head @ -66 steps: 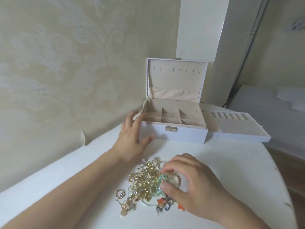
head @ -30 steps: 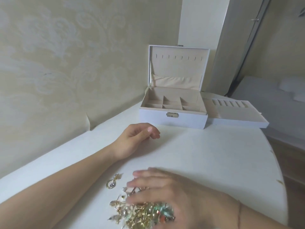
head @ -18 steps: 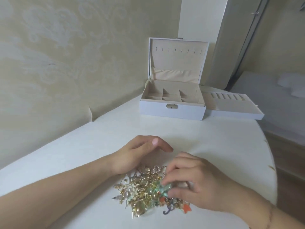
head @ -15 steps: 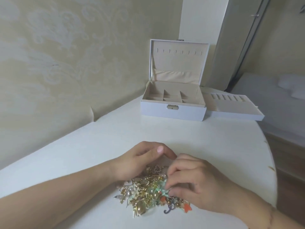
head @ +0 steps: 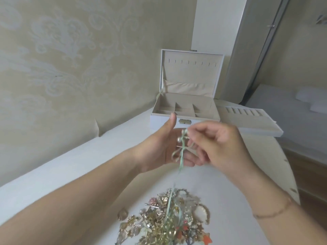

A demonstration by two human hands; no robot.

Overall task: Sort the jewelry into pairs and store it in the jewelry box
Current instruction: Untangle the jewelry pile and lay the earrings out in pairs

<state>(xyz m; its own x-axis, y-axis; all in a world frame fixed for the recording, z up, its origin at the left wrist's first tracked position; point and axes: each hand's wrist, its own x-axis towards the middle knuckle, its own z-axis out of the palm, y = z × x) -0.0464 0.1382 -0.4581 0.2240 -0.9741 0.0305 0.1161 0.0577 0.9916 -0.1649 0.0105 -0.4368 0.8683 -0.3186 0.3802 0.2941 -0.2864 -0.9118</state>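
A heap of mixed jewelry (head: pixel 166 220), mostly gold with green, pink and orange pieces, lies on the white table near the bottom edge. Above it my right hand (head: pixel 217 145) pinches the top of a pale green ribbon-bow earring with pearls (head: pixel 181 149), which dangles in the air. My left hand (head: pixel 164 147) is held open behind the earring, palm toward it, thumb up. The white jewelry box (head: pixel 184 106) stands open at the back of the table, its beige compartments showing nothing inside.
A removable beige tray with ring slots (head: pixel 251 121) lies to the right of the box. The patterned wall runs along the table's left side. The table's rounded right edge (head: pixel 290 175) drops to a wooden floor, with a bed beyond.
Both hands rose from the heap. My right hand lifted the green bow earring out of the pile, and my left hand opened up behind it.
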